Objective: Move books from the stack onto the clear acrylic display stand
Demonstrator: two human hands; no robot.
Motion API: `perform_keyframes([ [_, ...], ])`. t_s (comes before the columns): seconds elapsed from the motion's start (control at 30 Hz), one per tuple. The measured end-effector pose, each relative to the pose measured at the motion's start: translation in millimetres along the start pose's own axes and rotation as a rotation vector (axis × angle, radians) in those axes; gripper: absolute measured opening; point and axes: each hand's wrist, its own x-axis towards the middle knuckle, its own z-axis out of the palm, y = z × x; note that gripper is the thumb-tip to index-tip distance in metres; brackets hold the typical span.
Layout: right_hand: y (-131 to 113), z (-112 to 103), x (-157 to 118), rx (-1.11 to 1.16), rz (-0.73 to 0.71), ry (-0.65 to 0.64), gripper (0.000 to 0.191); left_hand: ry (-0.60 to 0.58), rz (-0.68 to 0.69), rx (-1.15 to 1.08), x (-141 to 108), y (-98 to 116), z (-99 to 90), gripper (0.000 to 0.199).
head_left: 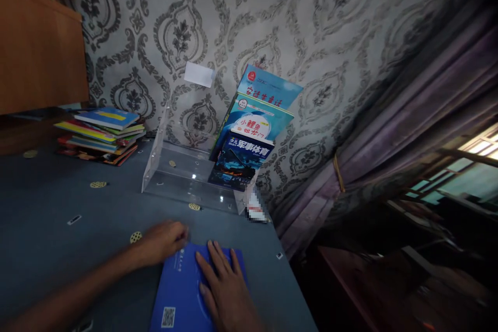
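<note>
A blue book [177, 290] with a QR code at its lower left lies flat on the table before me. My right hand [227, 288] rests palm down on it, fingers spread. At the book's top left corner is my left hand [167, 241], its fingers curled in and slightly blurred by motion. Whether anything is in those fingers is hidden. Beyond both hands stands a clear acrylic book rack [187, 192]. Leaning in its right side are a dark military-themed book [241, 161], a teal book [264, 116] and a light blue book [268, 85].
A stack of books [101, 135] sits at the back left, beside a wooden cabinet [41, 46]. The grey-blue table [116, 212] ends on the right near a purple curtain [315, 202]. A patterned wall [187, 15] rises behind the rack.
</note>
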Motion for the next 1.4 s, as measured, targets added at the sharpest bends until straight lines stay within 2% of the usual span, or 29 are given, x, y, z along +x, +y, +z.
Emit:
perform_keyframes([
  [0.1,-27.2,-11.9,18.2,0.086,0.025,-0.111,0.059,0.001,-0.016,0.009,2.0,2.0,-0.5,0.022],
  [0.17,-43.5,-9.6,22.9,0.129,0.000,-0.139,0.066,-0.001,-0.024,0.018,0.3,4.9,-2.8,0.022],
  [0.27,-59.2,9.4,19.8,0.165,-0.077,-0.106,0.077,-0.022,-0.022,0.036,-2.4,5.9,-5.7,0.020],
  [0.37,-62.7,38.4,11.4,0.202,-0.210,-0.062,0.064,-0.025,-0.005,0.071,0.0,5.4,-11.3,0.018],
  [0.43,-59.1,53.3,5.6,0.229,-0.251,-0.025,0.049,0.069,0.020,0.130,6.2,9.8,-21.4,0.016],
  [0.5,-50.8,55.3,0.6,0.261,-0.265,0.015,0.042,0.224,0.073,0.164,16.1,20.0,-37.5,0.019],
  [0.57,-36.1,39.7,-1.5,0.311,-0.274,0.063,0.046,0.367,0.144,0.118,29.3,34.1,-55.4,0.025],
  [0.63,-13.6,8.4,2.5,0.379,-0.212,0.119,0.060,0.531,0.190,0.097,44.8,47.8,-69.0,0.033],
  [0.7,17.0,-30.8,15.4,0.467,-0.001,0.298,0.055,0.657,0.196,0.103,61.3,57.7,-74.4,0.040],
  [0.8,70.9,-84.3,48.5,0.637,0.270,0.641,0.056,0.755,0.195,0.115,83.5,65.0,-70.5,0.049],
  [0.83,88.0,-98.0,61.0,0.695,0.334,0.755,0.060,0.774,0.195,0.119,89.5,66.4,-68.3,0.052],
  [0.9,116.1,-117.6,84.7,0.805,0.381,0.877,0.069,0.800,0.188,0.130,99.0,69.2,-65.7,0.056],
  [0.97,133.1,-128.1,103.7,0.905,0.396,0.976,0.074,0.810,0.166,0.135,105.6,72.5,-66.5,0.058],
  [1.1,139.3,-131.9,124.7,0.968,0.345,1.017,0.068,0.804,0.160,0.113,113.8,78.6,-72.2,0.058],
  [1.4,138.9,-127.5,130.7,0.973,0.347,1.053,0.055,0.856,0.217,0.076,120.0,75.0,-71.5,0.054],
])
